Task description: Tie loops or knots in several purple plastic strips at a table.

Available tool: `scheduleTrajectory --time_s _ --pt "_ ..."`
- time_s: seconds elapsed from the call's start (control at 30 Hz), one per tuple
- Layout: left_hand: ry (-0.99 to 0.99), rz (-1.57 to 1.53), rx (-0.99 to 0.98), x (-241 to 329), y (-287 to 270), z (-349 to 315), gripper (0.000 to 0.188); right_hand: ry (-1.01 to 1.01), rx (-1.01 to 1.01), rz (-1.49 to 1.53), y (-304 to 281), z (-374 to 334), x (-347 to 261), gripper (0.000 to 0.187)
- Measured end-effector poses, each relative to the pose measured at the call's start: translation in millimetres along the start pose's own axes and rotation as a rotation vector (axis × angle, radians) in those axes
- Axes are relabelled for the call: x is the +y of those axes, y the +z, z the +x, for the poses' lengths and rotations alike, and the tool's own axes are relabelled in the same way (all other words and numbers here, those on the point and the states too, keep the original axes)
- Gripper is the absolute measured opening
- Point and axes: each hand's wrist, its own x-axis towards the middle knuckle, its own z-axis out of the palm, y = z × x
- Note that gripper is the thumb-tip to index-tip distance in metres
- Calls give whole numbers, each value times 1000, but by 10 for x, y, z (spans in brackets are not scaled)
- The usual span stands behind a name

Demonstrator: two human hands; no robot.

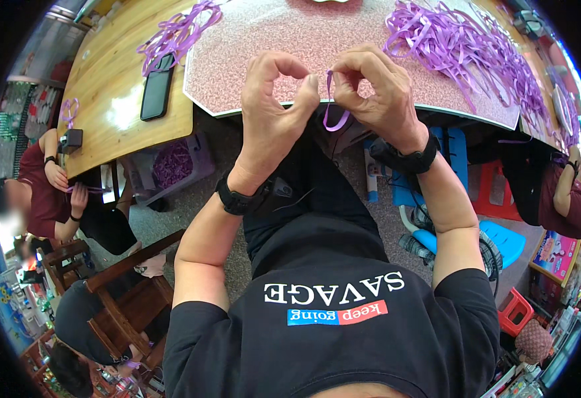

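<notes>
Over the near edge of the pink speckled board (237, 40), my right hand (376, 89) pinches a narrow purple ribbon (328, 99). The ribbon hangs below the fingertips in a small curved loop. Just to its left is my left hand (277, 93), with thumb and index finger curled together into a ring. Whether anything thin sits between those left fingertips is too small to make out. A large heap of purple ribbons (456, 46) covers the board's right side, and a smaller bundle (177, 33) lies at its far left corner.
A black phone (157, 93) rests on the wooden table (111, 73) to the left. Under it stands a clear bin (201, 156) of purple ribbon. Co-workers sit at the left and right, one with purple ribbon in hand. Blue (503, 245) and red (516, 312) stools stand at lower right.
</notes>
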Motion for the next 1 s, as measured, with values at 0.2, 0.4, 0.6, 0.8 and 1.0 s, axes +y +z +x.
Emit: scheduleTrajectory --time_s 0.2,0.4,0.6,0.8,1.0 --pt "198 258 -59 58 -1 31 10 33 29 40 -28 -17 -56 19" --pt "249 281 -30 73 27 48 14 -6 36 28 -34 -16 -78 21" --pt "244 275 -42 62 13 47 16 -10 8 -4 -30 -33 -73 23" --pt "278 322 -31 35 14 69 19 -7 -13 -12 -36 -38 -82 23" --pt "381 394 9 7 28 76 22 138 -30 91 -14 -53 -92 21"
